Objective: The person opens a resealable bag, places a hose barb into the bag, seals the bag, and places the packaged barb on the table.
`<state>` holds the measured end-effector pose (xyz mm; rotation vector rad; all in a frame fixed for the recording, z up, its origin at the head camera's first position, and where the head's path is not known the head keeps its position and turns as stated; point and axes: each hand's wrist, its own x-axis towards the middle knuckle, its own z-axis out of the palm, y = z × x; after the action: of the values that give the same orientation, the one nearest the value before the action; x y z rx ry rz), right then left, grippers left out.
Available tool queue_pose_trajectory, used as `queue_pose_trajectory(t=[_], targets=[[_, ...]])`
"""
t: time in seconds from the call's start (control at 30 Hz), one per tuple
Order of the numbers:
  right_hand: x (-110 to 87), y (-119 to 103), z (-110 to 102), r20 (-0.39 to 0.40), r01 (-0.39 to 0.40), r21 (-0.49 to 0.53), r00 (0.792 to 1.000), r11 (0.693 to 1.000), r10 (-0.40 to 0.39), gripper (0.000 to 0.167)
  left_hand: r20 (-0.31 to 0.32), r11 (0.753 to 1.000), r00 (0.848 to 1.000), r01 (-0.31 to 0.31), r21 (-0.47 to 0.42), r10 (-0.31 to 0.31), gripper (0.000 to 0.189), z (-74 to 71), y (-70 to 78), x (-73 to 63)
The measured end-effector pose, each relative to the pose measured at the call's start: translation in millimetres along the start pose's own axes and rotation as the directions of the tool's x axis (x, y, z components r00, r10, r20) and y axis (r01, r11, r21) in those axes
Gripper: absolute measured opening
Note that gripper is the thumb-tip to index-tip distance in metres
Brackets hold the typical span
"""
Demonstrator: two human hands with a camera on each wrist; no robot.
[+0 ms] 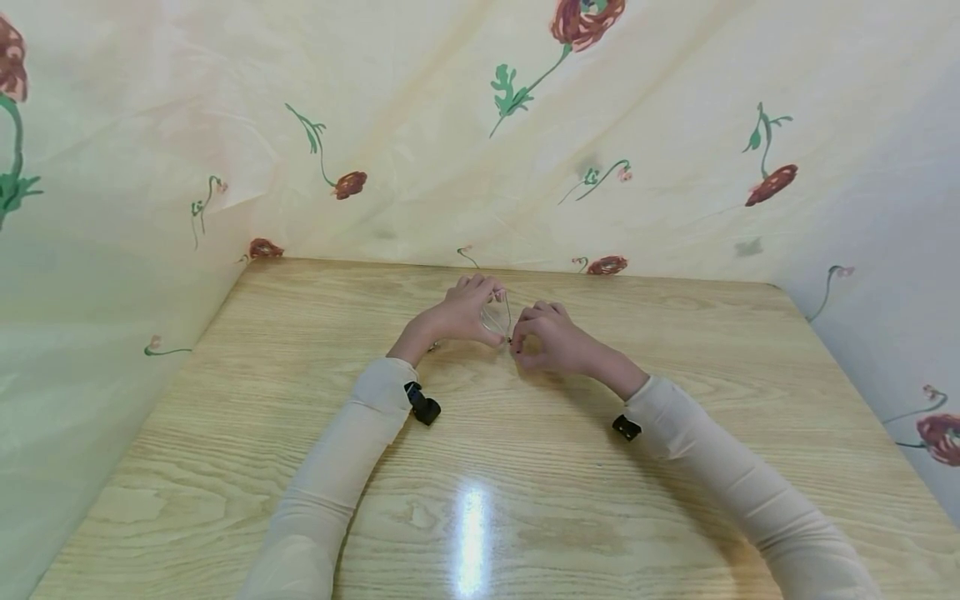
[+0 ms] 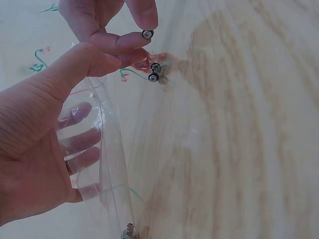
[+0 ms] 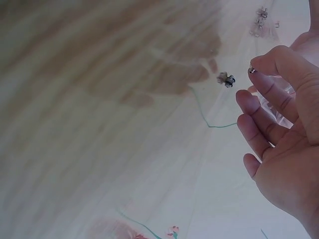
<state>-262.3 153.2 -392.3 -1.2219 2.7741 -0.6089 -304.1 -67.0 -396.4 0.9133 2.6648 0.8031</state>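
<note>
At the far middle of the table, my left hand (image 1: 463,313) holds a clear plastic bag (image 2: 113,154), its fingers visible through the film in the left wrist view. Just to the right, my right hand (image 1: 553,340) pinches a small round metal fitting (image 2: 148,34) with a dark ring between thumb and index finger; its exact kind is too small to tell. Several similar metal fittings (image 3: 227,79) lie on the table close by the pinching fingers. Another small cluster of metal fittings (image 3: 259,22) lies farther off, on the left hand's side.
The wood-grain table (image 1: 480,467) has a glossy surface with a light reflection near its front. A flowered cloth (image 1: 420,125) hangs along the back and sides. Black wrist devices (image 1: 423,407) sit at both sleeve cuffs.
</note>
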Motion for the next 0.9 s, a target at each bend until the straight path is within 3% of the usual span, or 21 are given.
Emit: queue_pose_trajectory(t=[0.9], targets=[[2.4,2.0,0.9,-0.029,-0.011,0.027,1.0,1.0,0.012,0.007,0.012,1.0,1.0,-0.005,0.004,0.005,0.058,1.6,-1.7,2.7]])
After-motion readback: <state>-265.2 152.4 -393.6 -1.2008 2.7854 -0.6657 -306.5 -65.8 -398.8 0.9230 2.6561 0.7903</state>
